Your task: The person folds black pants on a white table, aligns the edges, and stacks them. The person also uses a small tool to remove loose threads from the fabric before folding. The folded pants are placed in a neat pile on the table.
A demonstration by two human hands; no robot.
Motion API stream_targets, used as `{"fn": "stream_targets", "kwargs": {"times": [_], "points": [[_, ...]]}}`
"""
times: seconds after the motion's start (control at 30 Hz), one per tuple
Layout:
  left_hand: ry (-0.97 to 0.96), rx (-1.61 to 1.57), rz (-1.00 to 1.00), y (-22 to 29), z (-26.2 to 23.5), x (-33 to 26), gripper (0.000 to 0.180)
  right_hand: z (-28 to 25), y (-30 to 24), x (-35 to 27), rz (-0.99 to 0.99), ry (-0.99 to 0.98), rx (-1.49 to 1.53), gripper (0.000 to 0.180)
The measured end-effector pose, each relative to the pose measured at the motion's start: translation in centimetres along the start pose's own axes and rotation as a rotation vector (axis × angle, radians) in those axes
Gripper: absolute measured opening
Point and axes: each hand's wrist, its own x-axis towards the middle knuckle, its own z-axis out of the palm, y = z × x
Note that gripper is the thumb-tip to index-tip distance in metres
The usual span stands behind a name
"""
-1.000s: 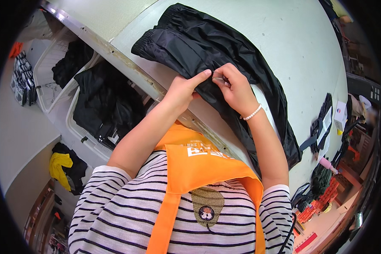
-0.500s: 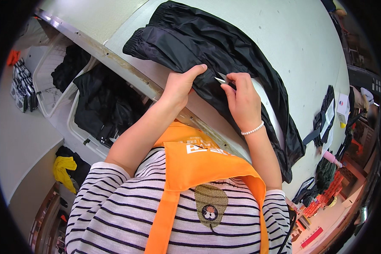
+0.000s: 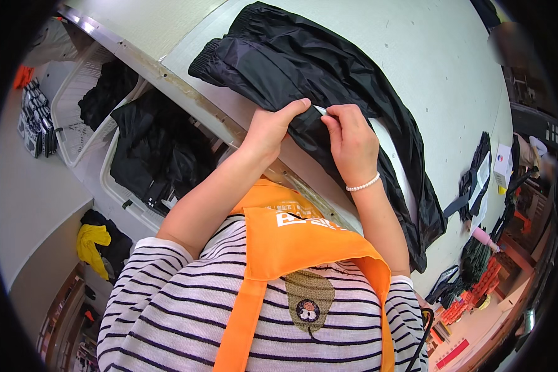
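Observation:
A shiny black garment point(image 3: 328, 68) with gathered elastic edges at its far left lies across the pale table; two long, leg-like parts run to the right. My left hand point(image 3: 270, 127) grips its near edge, thumb on top and the other fingers mostly hidden by the cloth. Just to the right, my right hand point(image 3: 352, 139) is closed on small pointed snips point(image 3: 320, 110), most of them hidden in the palm. Their bright tip points toward my left thumb, close over the fabric; whether it touches the cloth I cannot tell.
Below the table's metal edge point(image 3: 167, 75) at left stand a white basket point(image 3: 108, 177) of black cloth and a second white basket point(image 3: 65, 133). Toward the right side lie dark straps point(image 3: 477, 167), a white box point(image 3: 502, 162) and a pink bottle point(image 3: 482, 237).
The snips' two blades, apart before, now show as one narrow tip. My right hand has shifted slightly left and up, nearer my left thumb. The left hand keeps its hold on the cloth.

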Motion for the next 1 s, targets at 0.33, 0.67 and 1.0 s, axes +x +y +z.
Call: {"fn": "stream_targets", "kwargs": {"times": [0.33,0.67,1.0], "points": [[-0.107,0.372,0.201,0.2,-1.8,0.2,0.023,-0.6,-0.8,-2.7,0.202,-0.041,0.270,0.016],[-0.102,0.321,0.251,0.1,-1.3,-0.3,0.024,-2.0,-2.0,-3.4,0.200,0.047,0.217,0.016],[-0.139,0.336,0.366,-0.1,-1.0,-0.7,0.023,-0.1,-2.2,-2.5,0.148,0.069,0.204,0.016]]}}
